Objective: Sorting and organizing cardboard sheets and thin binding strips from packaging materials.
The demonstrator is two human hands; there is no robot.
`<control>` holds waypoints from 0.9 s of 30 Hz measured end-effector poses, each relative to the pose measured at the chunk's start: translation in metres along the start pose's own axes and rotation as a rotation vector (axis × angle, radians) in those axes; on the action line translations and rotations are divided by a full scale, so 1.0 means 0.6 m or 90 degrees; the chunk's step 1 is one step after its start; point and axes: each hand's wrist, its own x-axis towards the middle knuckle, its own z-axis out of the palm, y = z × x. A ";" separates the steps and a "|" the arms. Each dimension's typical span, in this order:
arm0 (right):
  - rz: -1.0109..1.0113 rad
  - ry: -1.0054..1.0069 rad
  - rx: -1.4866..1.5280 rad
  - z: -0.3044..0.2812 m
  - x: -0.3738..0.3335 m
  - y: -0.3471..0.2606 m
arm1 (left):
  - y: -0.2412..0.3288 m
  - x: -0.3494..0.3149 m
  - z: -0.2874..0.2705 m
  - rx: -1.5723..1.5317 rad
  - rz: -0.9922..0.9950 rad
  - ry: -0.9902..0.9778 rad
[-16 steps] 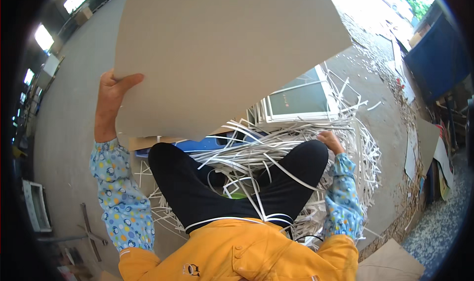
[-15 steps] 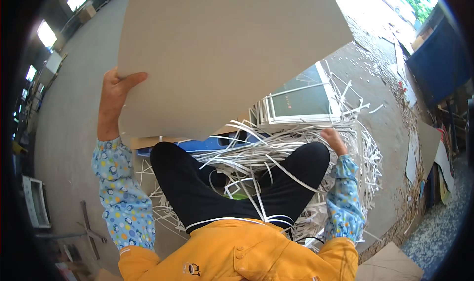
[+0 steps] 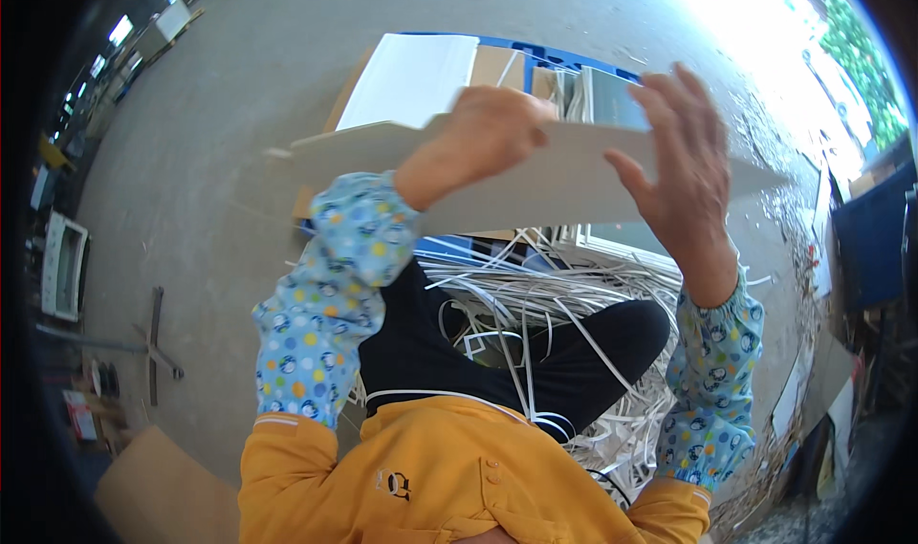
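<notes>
A grey-beige board (image 3: pixel 574 176) is tilted steeply in front of me, above my knees, its upper edge running across the view. My left hand (image 3: pixel 483 142) is closed at that upper edge and grips the board, though its fingers are slightly blurred. Close to the right part of the board, my right hand (image 3: pixel 684 162) is open with fingers spread and holds nothing. Behind the board lies a white sheet (image 3: pixel 411 80) on brown cardboard. Beside it are dark grey-green panels (image 3: pixel 615 95) with white edging, partly covered by the board.
A blue pallet (image 3: pixel 449 250) lies under the stack. Loose white strips (image 3: pixel 497 291) heap around and across my legs. On the floor to the left stand a white frame (image 3: pixel 65 267) and a metal crossed base (image 3: pixel 153 348). Brown cardboard (image 3: pixel 167 487) lies at lower left.
The board has come down and tilted from a raised position, uncovering the white sheet. My left hand has moved right along it. My right hand has risen from beside my knee and opened.
</notes>
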 end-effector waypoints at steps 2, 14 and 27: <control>0.044 -0.226 0.030 0.033 0.008 -0.019 | 0.000 -0.010 0.028 -0.008 0.090 0.092; 0.172 -0.325 -0.075 -0.024 -0.059 0.070 | -0.219 -0.251 0.061 -0.077 -0.337 0.640; 0.381 -0.370 -0.024 -0.049 -0.034 0.119 | -0.126 -0.238 0.325 -0.927 -0.625 0.129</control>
